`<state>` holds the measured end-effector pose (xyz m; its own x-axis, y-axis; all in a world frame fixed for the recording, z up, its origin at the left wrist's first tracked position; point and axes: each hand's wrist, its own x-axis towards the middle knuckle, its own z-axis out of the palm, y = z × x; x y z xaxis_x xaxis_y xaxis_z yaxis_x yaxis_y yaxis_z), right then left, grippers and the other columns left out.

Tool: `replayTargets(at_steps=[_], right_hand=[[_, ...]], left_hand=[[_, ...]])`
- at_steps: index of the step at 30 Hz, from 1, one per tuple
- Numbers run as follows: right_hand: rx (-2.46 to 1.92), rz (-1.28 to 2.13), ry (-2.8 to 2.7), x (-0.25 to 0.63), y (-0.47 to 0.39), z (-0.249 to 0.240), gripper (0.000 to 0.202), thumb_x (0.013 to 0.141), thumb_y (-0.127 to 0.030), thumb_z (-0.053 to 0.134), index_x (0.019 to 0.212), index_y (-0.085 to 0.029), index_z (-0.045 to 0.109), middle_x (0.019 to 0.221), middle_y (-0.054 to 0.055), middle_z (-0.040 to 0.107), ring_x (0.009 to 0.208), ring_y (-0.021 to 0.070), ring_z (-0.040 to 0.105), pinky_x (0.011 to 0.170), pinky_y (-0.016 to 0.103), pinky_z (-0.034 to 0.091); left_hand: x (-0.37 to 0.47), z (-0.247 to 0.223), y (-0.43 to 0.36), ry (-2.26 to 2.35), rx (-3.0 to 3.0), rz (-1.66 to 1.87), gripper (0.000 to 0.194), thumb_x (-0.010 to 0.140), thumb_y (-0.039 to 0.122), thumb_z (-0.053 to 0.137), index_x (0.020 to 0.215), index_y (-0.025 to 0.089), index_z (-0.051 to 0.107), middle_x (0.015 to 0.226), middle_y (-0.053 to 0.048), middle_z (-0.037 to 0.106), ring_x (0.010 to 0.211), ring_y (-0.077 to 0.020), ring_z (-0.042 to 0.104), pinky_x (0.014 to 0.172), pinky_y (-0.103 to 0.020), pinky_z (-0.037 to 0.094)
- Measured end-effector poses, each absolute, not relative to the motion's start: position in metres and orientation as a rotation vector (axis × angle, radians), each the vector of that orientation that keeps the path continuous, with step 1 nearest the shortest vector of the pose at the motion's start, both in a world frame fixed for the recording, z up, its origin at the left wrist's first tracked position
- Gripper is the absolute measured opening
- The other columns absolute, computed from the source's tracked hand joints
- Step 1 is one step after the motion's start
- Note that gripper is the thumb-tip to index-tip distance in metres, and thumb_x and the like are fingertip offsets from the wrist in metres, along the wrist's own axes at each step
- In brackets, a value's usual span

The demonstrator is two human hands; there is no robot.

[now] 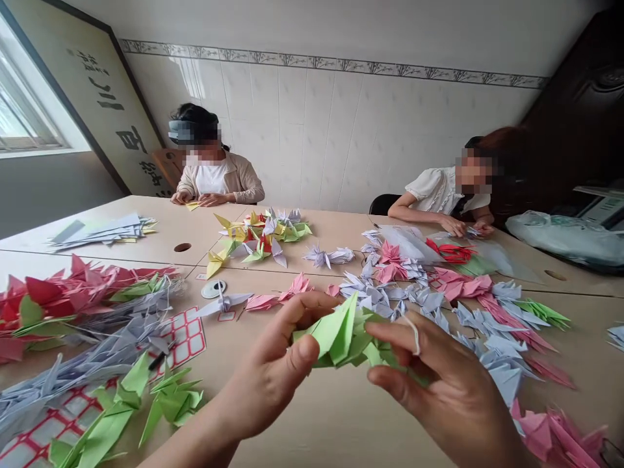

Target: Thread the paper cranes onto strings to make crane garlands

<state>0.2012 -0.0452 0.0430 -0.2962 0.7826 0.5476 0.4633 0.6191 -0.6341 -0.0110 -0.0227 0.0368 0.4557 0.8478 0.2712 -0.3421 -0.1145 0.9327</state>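
Note:
A bunch of folded light green paper cranes (338, 335) is held above the table between my two hands. My left hand (280, 367) grips its left side, thumb in front and fingers behind. On the right side, the index finger and thumb of my right hand (439, 383) close on the green paper, and a pale string loops over that hand's fingers. More green cranes (114, 416) lie at the lower left, beside a long heap of pale blue cranes (102, 351). A row of pink cranes (280, 296) sits just behind my hands.
Across the table (312, 416), one person (214, 172) handles yellow paper at the left; another person (439, 195) works at the right. Red and pink cranes (73, 286), paper sheets (104, 229), mixed cranes (263, 237), blue cranes (370, 292) and a plastic bag (565, 237) lie around.

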Motion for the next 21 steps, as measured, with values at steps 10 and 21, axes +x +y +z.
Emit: replayTargets(at_steps=[10,21], right_hand=[[-0.864,0.225,-2.009,0.204,-0.052,0.041,0.028,0.086,-0.005,0.057,0.105,-0.025,0.064,0.081,0.002,0.055,0.071,0.0142,0.058,0.059,0.025,0.045],[-0.877,0.035,-1.899,0.212,-0.052,0.045,0.033,0.081,-0.004,0.063,0.107,-0.024,0.066,0.084,0.003,0.06,0.072,0.0164,0.061,0.064,0.029,0.047]], left_hand=[[-0.014,0.045,-0.042,0.57,1.477,0.996,0.052,0.08,0.057,0.062,0.125,0.033,0.05,0.113,-0.003,0.055,0.102,-0.0207,0.051,0.083,-0.026,0.043],[-0.014,0.049,-0.048,0.756,1.554,1.094,0.033,0.09,0.028,0.059,0.12,0.039,0.051,0.119,0.001,0.057,0.103,-0.0155,0.055,0.091,-0.024,0.043]])
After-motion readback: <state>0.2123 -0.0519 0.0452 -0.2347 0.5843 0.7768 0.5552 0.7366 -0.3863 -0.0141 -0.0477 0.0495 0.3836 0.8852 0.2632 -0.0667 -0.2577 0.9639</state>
